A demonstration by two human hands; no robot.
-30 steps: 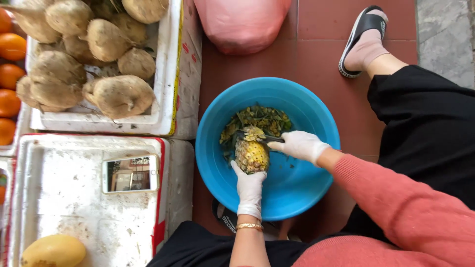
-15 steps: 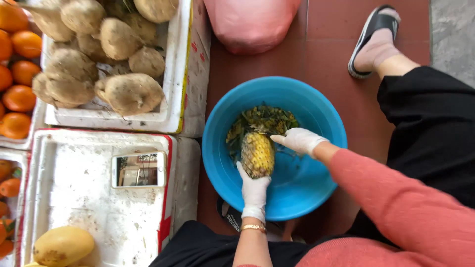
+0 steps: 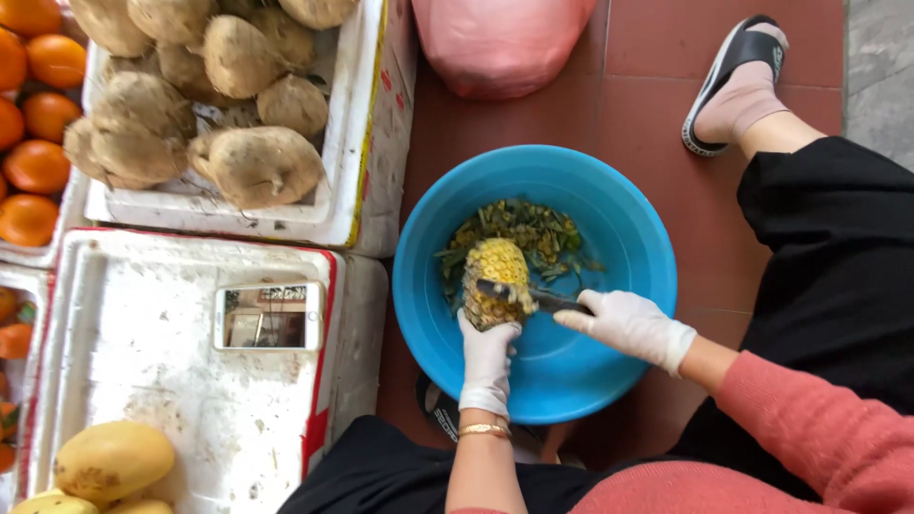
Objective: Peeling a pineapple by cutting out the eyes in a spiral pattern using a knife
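Observation:
A partly peeled yellow pineapple [image 3: 495,276] stands over a round blue basin [image 3: 609,200] on the red tiled floor. My left hand [image 3: 487,362], in a white glove, grips the pineapple from below. My right hand [image 3: 630,326], also gloved, holds a knife [image 3: 528,297] whose blade lies across the fruit's near side. Green and yellow peel scraps [image 3: 538,228] lie in the basin behind the pineapple.
A white foam box [image 3: 367,133] of brown tubers sits at the upper left, oranges [image 3: 33,124] beside it. A phone [image 3: 268,316] lies on a white foam lid, mangoes [image 3: 109,459] at its near corner. A pink bag [image 3: 500,38] is beyond the basin. A foot in a sandal [image 3: 738,90] rests at upper right.
My right hand has drawn back to the right, and the knife blade now shows across the pineapple. The view has shifted slightly, showing more oranges at the left.

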